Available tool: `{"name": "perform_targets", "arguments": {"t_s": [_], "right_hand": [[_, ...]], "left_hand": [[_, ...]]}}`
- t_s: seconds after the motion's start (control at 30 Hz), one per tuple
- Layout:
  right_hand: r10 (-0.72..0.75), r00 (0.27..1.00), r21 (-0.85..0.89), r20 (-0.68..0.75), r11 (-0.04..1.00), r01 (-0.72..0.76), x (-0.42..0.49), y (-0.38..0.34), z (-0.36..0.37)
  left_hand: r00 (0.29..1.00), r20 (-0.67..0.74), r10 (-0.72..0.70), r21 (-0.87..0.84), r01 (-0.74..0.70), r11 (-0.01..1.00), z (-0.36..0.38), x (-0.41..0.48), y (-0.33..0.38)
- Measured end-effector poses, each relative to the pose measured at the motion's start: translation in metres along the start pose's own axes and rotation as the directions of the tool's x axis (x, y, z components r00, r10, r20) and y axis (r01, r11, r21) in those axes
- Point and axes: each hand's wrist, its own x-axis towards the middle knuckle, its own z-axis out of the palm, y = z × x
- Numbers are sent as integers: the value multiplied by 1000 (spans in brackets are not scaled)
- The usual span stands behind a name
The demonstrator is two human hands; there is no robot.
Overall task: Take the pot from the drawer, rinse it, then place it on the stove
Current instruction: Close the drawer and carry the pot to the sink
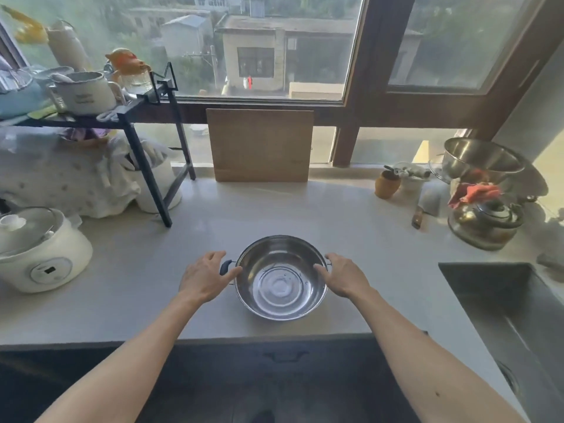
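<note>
1 steel pot (280, 279), 2 hands, left hand (203, 277), right hand (345, 274), 1 cutting board (261, 145), 1 rice cooker (39, 254), 1 kettle (494, 213), 1 cleaver (429, 201), 1 sink (488, 296)

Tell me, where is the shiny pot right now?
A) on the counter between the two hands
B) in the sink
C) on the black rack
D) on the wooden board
A: the pot sits on the counter, with the left hand and right hand at its sides.
</note>
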Motion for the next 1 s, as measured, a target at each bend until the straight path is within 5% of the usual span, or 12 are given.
{"name": "perform_targets", "arguments": {"t_s": [0.33, 0.6, 0.8, 1.0], "right_hand": [[128, 983, -18, 134, 992, -127, 84, 64, 55], [19, 987, 111, 162, 993, -37, 96, 74, 63], [75, 995, 210, 59, 974, -86, 82, 92, 29], [261, 959, 275, -111, 935, -223, 39, 164, -32]], "left_hand": [[962, 267, -56, -56, 73, 996, 68, 85, -28], [973, 215, -85, -175, 124, 977, 81, 104, -26], [988, 151, 43, -188, -14, 982, 66, 142, 14], [935, 141, 324, -217, -290, 932, 64, 190, 138]]}}
